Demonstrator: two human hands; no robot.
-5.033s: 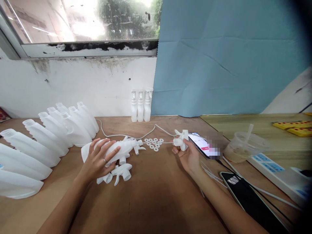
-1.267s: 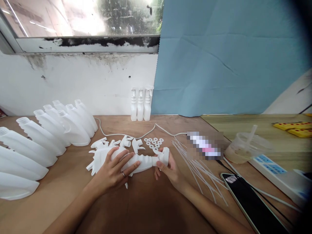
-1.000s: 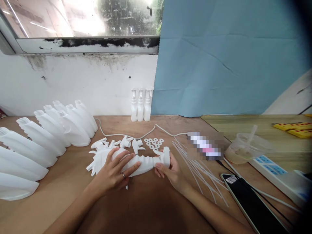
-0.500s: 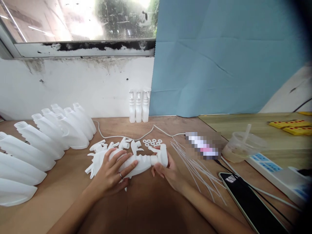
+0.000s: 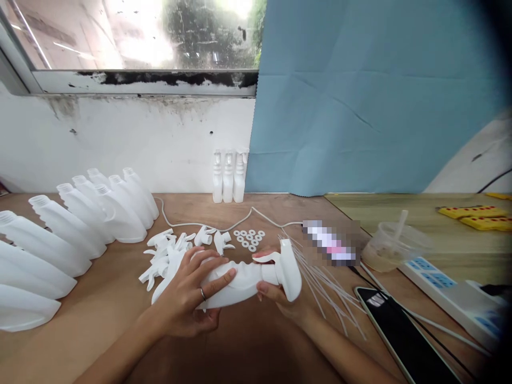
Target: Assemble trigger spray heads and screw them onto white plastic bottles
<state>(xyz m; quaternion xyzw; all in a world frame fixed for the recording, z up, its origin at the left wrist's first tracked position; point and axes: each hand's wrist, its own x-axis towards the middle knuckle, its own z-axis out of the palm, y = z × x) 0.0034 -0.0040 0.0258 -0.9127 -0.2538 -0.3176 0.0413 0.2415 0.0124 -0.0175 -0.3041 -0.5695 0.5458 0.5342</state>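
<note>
A white spray bottle (image 5: 236, 285) lies sideways in front of me, its trigger sprayer head (image 5: 288, 269) at the right end of the neck. My left hand (image 5: 196, 290), with a ring on one finger, is wrapped round the bottle body. My right hand (image 5: 276, 293) grips the collar where the head meets the neck; part of its fingers is hidden behind. Beyond the bottle lies a pile of white trigger sprayer heads (image 5: 162, 240). Several small white washers (image 5: 251, 236) lie to the right of the pile. Thin white tubes (image 5: 320, 277) are spread on the table at right.
White bottles without heads (image 5: 68, 224) stand in rows at left. Three spray bottles with heads (image 5: 228, 178) stand against the wall. At right are a plastic cup (image 5: 386, 248) with a straw, a power strip (image 5: 436, 282), a phone (image 5: 400, 336), cables and a blurred-out object (image 5: 330, 242).
The bottle has come nearer and its sprayer head has turned, the trigger now pointing left and the head's thick end toward me. Both hands have kept hold of it.
</note>
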